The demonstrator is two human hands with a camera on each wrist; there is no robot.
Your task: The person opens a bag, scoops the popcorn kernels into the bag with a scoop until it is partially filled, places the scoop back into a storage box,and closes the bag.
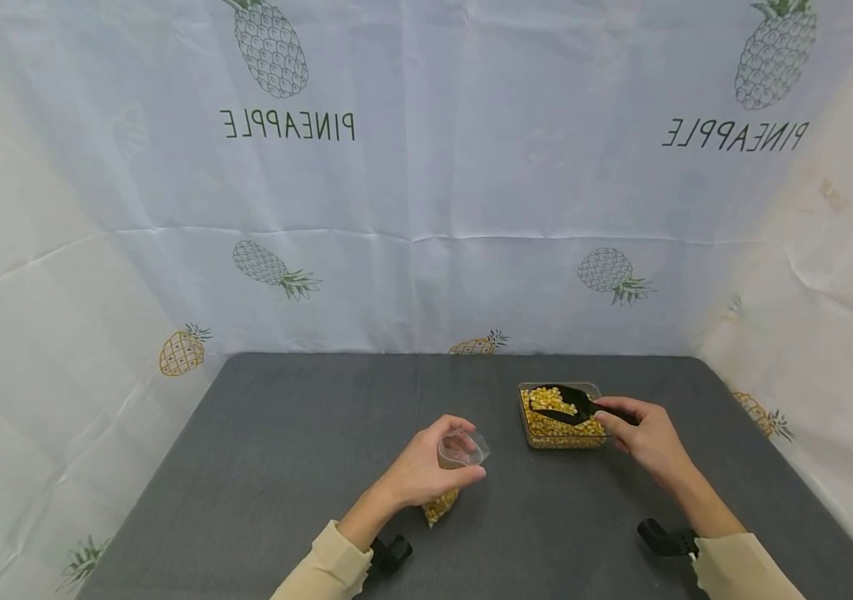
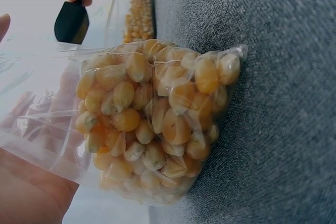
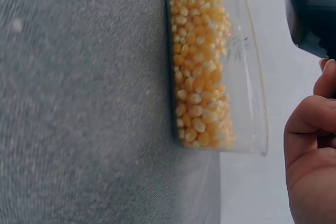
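Cloth behind our table reads PINEAPPLE, mirrored; our left hand grips a corn bag left of the glass container, over which our right hand holds a loaded scoop.

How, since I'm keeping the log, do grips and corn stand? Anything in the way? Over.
Left grip holding clear bag, corn in its bottom. Right grip holding loaded black scoop over clear container of more corn. No obstruction seen between scoop and bag.

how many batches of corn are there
3: one in the plastic bag the left hand holds, one in the clear box, one on the scoop the right hand holds over it.
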